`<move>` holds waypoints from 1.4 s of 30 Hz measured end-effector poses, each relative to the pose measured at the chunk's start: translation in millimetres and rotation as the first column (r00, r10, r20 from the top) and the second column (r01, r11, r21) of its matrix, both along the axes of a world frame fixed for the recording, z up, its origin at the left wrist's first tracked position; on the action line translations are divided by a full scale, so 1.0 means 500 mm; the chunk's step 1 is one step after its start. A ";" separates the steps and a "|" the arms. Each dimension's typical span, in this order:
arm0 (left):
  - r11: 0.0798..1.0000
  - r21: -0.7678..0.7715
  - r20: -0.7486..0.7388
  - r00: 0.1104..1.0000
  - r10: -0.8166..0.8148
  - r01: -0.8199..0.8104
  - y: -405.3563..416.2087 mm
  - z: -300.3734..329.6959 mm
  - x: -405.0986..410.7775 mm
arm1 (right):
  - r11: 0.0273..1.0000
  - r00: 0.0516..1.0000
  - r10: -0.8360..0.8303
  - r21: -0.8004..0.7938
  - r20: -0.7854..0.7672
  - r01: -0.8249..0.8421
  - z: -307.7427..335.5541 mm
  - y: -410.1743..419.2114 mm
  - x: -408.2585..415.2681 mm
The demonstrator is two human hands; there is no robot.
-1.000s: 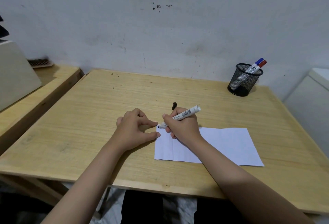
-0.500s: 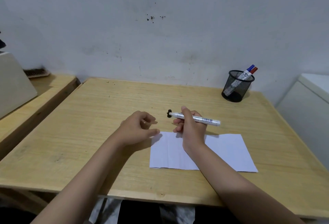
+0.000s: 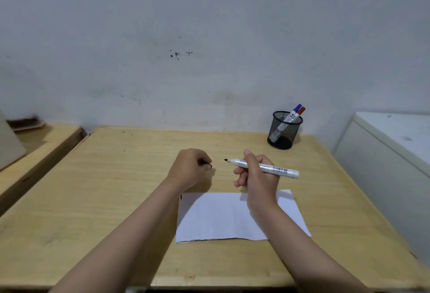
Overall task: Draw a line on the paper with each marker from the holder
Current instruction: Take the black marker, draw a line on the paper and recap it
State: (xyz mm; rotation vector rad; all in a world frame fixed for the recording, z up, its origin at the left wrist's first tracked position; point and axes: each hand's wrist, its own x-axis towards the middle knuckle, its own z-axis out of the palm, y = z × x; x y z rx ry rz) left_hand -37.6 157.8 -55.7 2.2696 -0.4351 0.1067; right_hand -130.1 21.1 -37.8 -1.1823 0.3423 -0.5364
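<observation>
My right hand (image 3: 258, 176) grips a white marker (image 3: 277, 169) level above the table, its bare black tip pointing left. My left hand (image 3: 189, 169) is curled beside that tip, a small gap apart, with the black cap (image 3: 209, 166) showing between its fingers. The white paper (image 3: 223, 218) lies flat under my right wrist and has a short black mark (image 3: 181, 197) at its upper left corner. A black mesh holder (image 3: 284, 130) stands at the back right with a blue-capped marker (image 3: 297, 107) and a red-capped marker (image 3: 302, 110) in it.
The wooden table (image 3: 116, 188) ends at a front edge near my arms. A white cabinet (image 3: 384, 157) stands close to its right side. A lower wooden bench (image 3: 39, 150) sits on the left. The wall runs right behind the table.
My right hand lifted the marker off the paper and turned it level, tip to the left. My left hand left the paper and closed on the cap that lay on the table.
</observation>
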 end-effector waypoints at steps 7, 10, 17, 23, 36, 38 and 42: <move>0.744 -0.659 -0.220 0.917 -0.332 0.110 -0.001 0.086 -0.085 | 0.994 0.998 0.008 -0.111 0.061 -0.001 0.031 -0.031 -0.027; 0.727 -0.674 -0.221 0.903 -0.369 0.132 -0.004 0.102 -0.098 | 0.990 0.996 0.016 -0.138 0.087 -0.004 0.042 -0.037 -0.036; 0.727 -0.666 -0.206 0.894 -0.397 0.169 -0.008 0.119 -0.113 | 0.983 0.992 0.036 -0.183 0.118 -0.014 0.057 -0.051 -0.050; 0.716 -0.666 -0.202 0.872 -0.446 0.212 -0.022 0.130 -0.132 | 0.970 0.988 0.071 -0.238 0.136 -0.037 0.070 -0.051 -0.055; 0.573 -0.813 -0.085 0.953 -0.291 0.102 -0.050 0.159 -0.157 | 0.949 0.947 0.301 -0.128 0.114 -0.287 0.121 -0.060 -0.025; 0.566 -0.822 -0.054 0.979 -0.194 0.067 -0.053 0.171 -0.144 | 0.922 0.928 0.370 -0.103 -0.049 -0.373 0.134 -0.076 -0.019; 0.647 -0.762 -0.003 1.000 -0.021 0.011 -0.055 0.176 -0.114 | 0.858 0.990 0.139 -0.502 0.018 -0.112 0.121 -0.114 -0.015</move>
